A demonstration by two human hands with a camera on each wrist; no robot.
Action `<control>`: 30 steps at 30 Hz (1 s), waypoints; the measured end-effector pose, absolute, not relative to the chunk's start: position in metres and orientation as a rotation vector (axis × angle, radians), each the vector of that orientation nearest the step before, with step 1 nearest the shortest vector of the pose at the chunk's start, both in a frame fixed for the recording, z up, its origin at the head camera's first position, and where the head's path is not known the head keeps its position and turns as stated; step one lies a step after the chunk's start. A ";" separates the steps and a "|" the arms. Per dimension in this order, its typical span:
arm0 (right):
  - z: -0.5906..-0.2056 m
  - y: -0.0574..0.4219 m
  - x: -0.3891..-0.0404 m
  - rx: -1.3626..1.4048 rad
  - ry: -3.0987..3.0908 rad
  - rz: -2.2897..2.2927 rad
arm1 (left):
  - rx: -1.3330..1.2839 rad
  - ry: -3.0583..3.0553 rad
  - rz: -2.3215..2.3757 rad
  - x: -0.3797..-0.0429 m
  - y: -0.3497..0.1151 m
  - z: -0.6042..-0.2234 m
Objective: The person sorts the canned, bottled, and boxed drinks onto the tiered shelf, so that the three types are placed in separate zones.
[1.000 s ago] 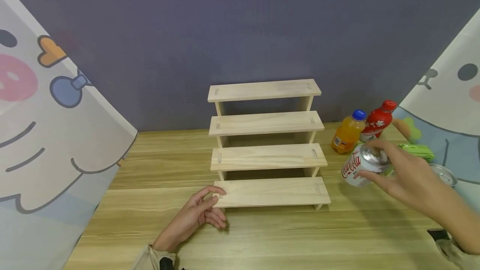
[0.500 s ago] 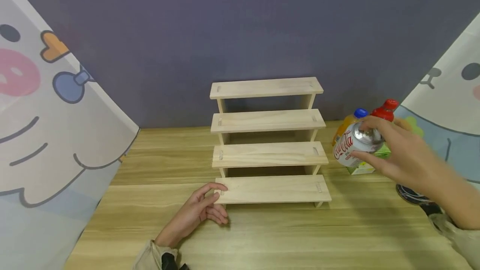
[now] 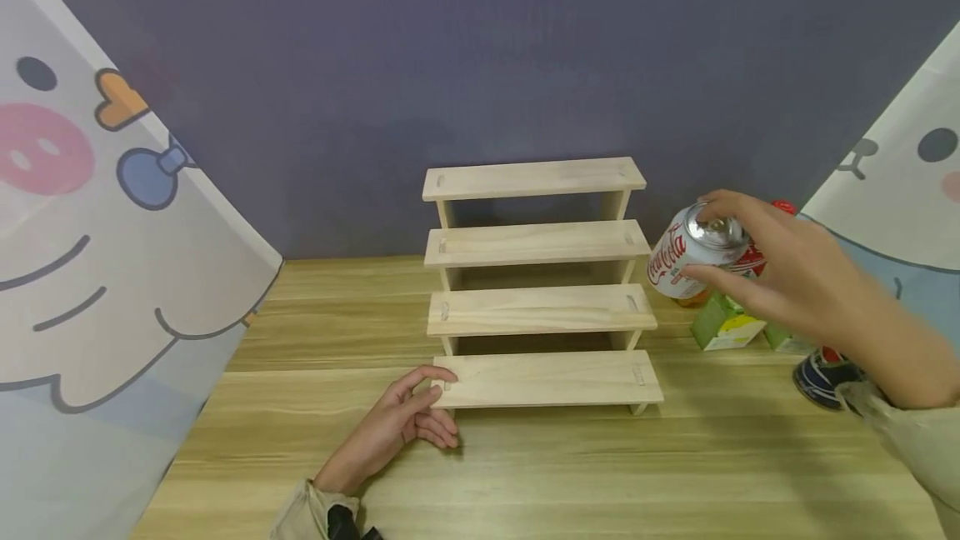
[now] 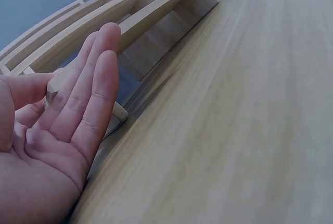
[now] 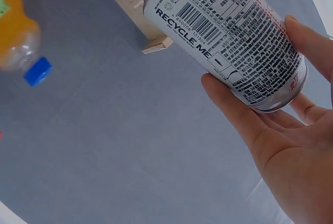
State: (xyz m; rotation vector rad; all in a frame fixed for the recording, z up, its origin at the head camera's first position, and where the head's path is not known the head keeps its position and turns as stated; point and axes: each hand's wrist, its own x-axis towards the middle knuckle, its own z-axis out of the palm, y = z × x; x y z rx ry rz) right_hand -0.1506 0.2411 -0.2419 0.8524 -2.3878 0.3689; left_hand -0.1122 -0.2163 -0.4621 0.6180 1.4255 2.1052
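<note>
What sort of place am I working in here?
Probably a staged indoor tabletop booth: a wood-grain table, a plain bluish-grey backdrop behind it, and cartoon-printed panels on both sides.

Camera setup: head, left wrist, right wrist.
Head view: from above the near side of the table (image 3: 562,473), facing forward and down; widest of the three, takes in the whole shelf (image 3: 540,311), left hand (image 3: 408,415) and right hand (image 3: 791,273). Left wrist view: low, tilted, very near its hand, facing across the tabletop; shares hand and shelf with head. Right wrist view: close on the can (image 3: 690,252), rolled so the bottle (image 5: 21,31) appears cap-down, wall (image 5: 125,130) behind; shares hand and can with head.
</note>
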 end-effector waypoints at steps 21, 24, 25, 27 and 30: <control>-0.196 0.183 -0.186 1.075 -2.271 0.494 | 0.645 1.409 2.115 -0.113 -0.217 -0.464; -0.192 0.173 -0.191 1.113 -2.246 0.509 | 0.643 1.409 2.117 -0.114 -0.217 -0.464; -0.191 0.170 -0.194 1.128 -2.236 0.515 | 0.640 1.411 2.117 -0.114 -0.217 -0.464; -0.189 0.164 -0.198 1.146 -2.219 0.531 | 0.634 1.413 2.116 -0.114 -0.217 -0.464; -0.185 0.154 -0.204 1.169 -2.202 0.565 | 0.626 1.411 2.119 -0.114 -0.217 -0.464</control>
